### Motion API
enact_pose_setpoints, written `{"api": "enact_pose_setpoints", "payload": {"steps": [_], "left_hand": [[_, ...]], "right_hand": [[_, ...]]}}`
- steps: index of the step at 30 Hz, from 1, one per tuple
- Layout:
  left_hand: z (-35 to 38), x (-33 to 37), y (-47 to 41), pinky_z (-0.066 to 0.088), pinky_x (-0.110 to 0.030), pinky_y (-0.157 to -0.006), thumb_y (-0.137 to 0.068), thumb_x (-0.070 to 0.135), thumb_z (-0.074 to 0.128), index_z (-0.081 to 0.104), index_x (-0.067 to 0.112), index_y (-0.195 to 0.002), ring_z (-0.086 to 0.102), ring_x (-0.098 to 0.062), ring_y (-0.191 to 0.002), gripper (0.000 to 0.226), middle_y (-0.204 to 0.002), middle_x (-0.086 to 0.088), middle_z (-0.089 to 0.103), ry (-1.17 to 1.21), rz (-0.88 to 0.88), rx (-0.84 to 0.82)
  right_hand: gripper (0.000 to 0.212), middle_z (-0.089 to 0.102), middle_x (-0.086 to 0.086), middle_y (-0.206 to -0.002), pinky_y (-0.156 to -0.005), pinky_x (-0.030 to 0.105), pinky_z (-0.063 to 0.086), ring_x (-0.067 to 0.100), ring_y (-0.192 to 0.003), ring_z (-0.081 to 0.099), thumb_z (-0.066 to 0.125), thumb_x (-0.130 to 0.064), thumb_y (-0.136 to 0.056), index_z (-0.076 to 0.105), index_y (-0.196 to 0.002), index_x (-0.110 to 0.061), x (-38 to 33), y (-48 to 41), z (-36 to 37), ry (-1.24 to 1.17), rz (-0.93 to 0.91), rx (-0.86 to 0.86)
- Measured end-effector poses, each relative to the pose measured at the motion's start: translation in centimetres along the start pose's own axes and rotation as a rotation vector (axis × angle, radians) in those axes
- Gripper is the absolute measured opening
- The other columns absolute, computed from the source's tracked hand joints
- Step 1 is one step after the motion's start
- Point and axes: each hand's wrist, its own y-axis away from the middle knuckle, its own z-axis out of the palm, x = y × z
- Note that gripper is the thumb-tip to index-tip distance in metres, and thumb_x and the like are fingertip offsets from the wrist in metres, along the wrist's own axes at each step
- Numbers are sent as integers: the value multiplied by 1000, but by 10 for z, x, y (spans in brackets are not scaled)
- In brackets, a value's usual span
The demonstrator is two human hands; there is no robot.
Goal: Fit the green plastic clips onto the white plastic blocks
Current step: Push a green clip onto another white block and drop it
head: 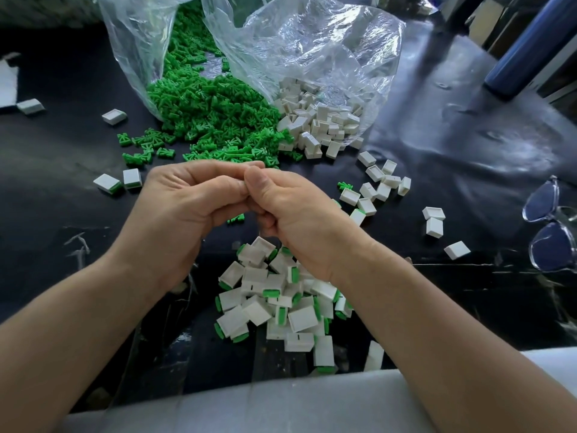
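The step in hand looks like the fitting itself. The left hand (184,201) and right hand (293,210) meet fingertip to fingertip, all fingers curled, pinching one small piece between them. Only a sliver of a green clip (242,184) shows, at the left thumb tip. Whether a white block is already on it cannot be told, since the fingers cover it. Its long axis and the way it points are hidden too.

Next, I judge, the pair must be pressed together until seated and then dropped. The finished pieces (274,295) lie under both wrists on the bench (468,151), white bodies with green edges, facing every way.

After that comes a fresh pick. The loose green clips (212,110) are heaped just beyond the fingertips, and the white blocks (318,123) lie beyond the right hand, spilling from a plastic bag (312,42).
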Motion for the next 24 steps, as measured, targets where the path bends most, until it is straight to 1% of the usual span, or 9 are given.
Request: {"api": "enact_pose_setpoints", "payload": {"steps": [4, 8, 10, 12, 14, 15, 17, 19, 24], "left_hand": [[1, 0, 1, 56, -21, -67, -62, 8, 57, 73, 7, -76, 71, -17, -80, 21, -89, -4, 74, 26, -11, 14], [0, -1, 0, 57, -24, -72, -61, -1, 67, 73, 6, -76, 70, -18, -86, 18, -92, -5, 74, 18, -11, 12], [0, 0, 1, 56, -23, -68, -63, 3, 66, 75, 8, -73, 71, -18, -79, 15, -87, -6, 74, 27, 0, -3], [1, 2, 2, 55, -22, -62, -65, 7, 61, 76, 11, -69, 69, -20, -68, 17, -76, -9, 73, 20, 9, -27], [1, 3, 1, 56, -24, -61, -66, 7, 63, 76, 11, -69, 68, -23, -66, 14, -71, -11, 71, 5, 6, -41], [0, 2, 1, 56, -25, -62, -66, 8, 64, 76, 11, -69, 67, -23, -66, 13, -71, -11, 71, -3, 0, -35], [-2, 1, 0, 56, -24, -62, -66, 9, 65, 76, 12, -70, 68, -19, -64, 12, -70, -9, 71, -8, -20, -18], [-2, 1, -1, 56, -22, -62, -66, 11, 66, 77, 13, -71, 68, -16, -61, 12, -68, -6, 71, -16, -33, -11], [-2, 1, -1, 56, -23, -62, -65, 16, 62, 77, 13, -75, 68, -17, -62, 18, -70, -7, 72, -21, -59, -1]], "right_hand": [[35, 42, -17, -59, -61, 18, 28, -1, -56, 40, 35, -23, -99, 59, -115, -3, -1, 1, 2, 16, -12, 38], [30, 42, -15, -61, -61, 18, 29, 0, -56, 40, 37, -21, -99, 60, -110, -4, 0, 1, 3, 16, -26, 59], [30, 47, -17, -52, -61, 17, 30, -3, -52, 45, 36, -22, -100, 63, -94, -11, 0, 1, 1, 16, -29, 37], [35, 48, -19, -42, -57, 14, 31, -5, -45, 46, 34, -23, -100, 57, -73, -22, -1, 1, 0, -38, -28, 1], [44, 44, -13, -47, -54, 17, 27, 1, -45, 38, 35, -23, -100, 54, -61, -25, -1, 1, 0, -132, -13, -13], [48, 40, -4, -52, -54, 21, 23, 7, -49, 33, 35, -25, -100, 54, -56, -23, -1, 0, 0, -173, 3, -12], [45, 32, 3, -60, -54, 27, 19, 13, -53, 25, 36, -30, -99, 49, -57, -19, 0, -2, 0, -217, 47, -6], [40, 31, 3, -61, -54, 27, 18, 13, -54, 25, 35, -34, -99, 42, -64, -16, 1, -5, -1, -244, 75, -8], [38, 35, 1, -59, -53, 25, 22, 11, -54, 29, 34, -37, -98, 48, -73, -12, 2, -6, -5, -276, 93, -22]]}}
